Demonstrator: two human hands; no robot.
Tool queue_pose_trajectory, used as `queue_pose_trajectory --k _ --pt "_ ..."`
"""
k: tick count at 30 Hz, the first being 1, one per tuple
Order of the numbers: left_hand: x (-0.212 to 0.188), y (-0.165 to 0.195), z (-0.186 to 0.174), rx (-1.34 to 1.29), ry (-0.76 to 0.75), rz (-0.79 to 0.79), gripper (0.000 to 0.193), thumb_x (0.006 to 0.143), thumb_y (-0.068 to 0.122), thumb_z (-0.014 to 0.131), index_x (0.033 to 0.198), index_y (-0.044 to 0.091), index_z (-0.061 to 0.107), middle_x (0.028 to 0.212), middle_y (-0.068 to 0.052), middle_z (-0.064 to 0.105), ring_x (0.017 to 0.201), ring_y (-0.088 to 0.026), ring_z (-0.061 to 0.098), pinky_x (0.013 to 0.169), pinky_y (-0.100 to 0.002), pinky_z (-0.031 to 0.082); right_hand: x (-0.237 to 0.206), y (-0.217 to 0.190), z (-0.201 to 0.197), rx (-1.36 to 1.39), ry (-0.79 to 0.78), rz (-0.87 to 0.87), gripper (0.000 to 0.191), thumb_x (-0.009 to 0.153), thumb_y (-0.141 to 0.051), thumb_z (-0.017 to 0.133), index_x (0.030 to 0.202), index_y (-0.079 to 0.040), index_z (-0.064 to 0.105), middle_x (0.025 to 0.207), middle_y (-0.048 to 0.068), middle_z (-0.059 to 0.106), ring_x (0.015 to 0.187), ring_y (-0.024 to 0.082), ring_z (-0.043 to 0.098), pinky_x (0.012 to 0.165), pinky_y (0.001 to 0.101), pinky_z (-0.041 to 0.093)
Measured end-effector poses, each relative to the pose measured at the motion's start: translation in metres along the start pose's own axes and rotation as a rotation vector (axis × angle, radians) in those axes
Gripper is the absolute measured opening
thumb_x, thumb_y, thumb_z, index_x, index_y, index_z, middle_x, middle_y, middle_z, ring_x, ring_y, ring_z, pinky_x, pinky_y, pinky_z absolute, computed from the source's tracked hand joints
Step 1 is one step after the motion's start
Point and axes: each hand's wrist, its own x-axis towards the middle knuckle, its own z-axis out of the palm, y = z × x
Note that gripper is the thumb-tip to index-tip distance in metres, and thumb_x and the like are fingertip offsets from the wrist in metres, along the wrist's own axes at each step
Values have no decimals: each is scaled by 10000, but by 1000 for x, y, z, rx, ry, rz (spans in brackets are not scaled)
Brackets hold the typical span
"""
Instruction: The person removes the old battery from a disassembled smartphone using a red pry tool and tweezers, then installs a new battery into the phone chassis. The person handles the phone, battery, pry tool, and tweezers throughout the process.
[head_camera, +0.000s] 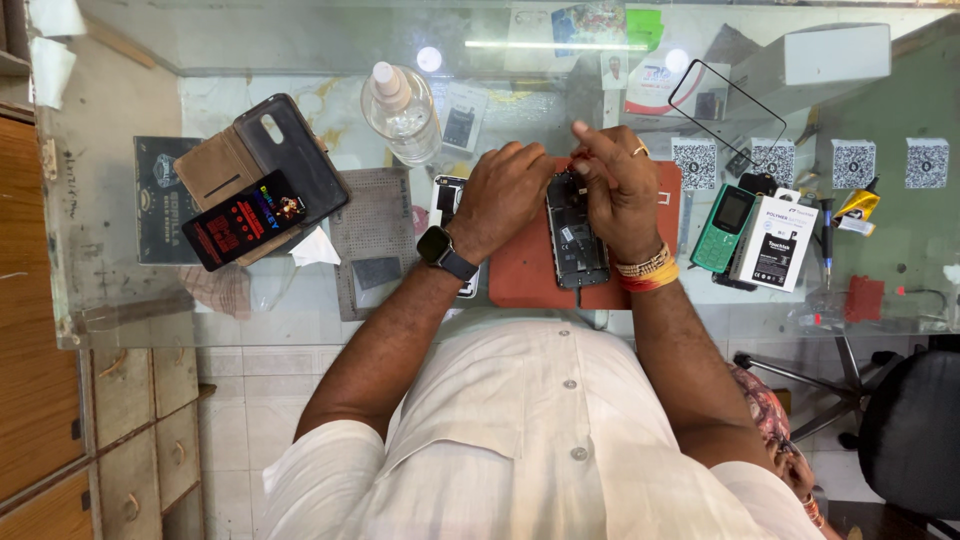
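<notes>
An opened smartphone (577, 245) with its back off lies on a red mat (520, 270) on the glass counter (120, 290). My left hand (503, 195) rests on the phone's upper left edge, fingers bent onto it; a black watch sits on that wrist. My right hand (617, 190) presses on the phone's upper right part, with the index finger raised and a ring on one finger. Whether a small tool is pinched between the fingers is hidden.
A clear spray bottle (401, 110) stands behind my left hand. At left lie a dark phone in a brown flip cover (268, 160), a black battery pack (245, 218) and a grey stencil plate (372, 235). At right lie a green keypad phone (724, 227), a white box (775, 243) and a black chair (910, 430).
</notes>
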Motion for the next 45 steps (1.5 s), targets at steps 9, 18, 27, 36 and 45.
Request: queue_pose_trajectory --k 9,18,27,36,45 --pt "4 -1 0 235 -70 163 58 892 69 681 926 50 725 911 -21 642 855 -186 638 697 -360 519 -3 3 2 -44 55 -17 480 933 65 779 1365 -107 657 1010 101 642 897 210 639 803 334 533" --pt "6 1 -3 202 -13 169 101 885 72 683 966 54 741 887 -28 639 846 -197 645 727 -368 542 -2 2 1 -48 45 -25 495 922 49 793 1369 -103 644 1024 109 669 914 216 653 808 350 529" --pt "7 7 -6 225 -38 202 53 896 85 650 886 44 682 890 -57 635 850 -238 647 711 -407 536 -5 -2 3 104 -3 -41 488 950 105 692 1397 -69 604 1104 122 696 986 230 682 895 339 548" --pt "-2 6 -10 -44 77 23 139 836 65 722 909 20 613 909 -111 599 886 -297 627 774 -431 533 -6 0 1 -1 31 -52 504 941 85 724 1408 -62 606 1003 105 658 926 232 651 836 366 521" --pt "-10 5 -10 -81 52 -22 109 875 58 733 901 59 627 900 -69 599 880 -275 600 797 -426 518 -6 3 -3 106 -50 -43 496 1005 104 623 1467 -64 556 1120 122 707 991 222 686 873 345 564"
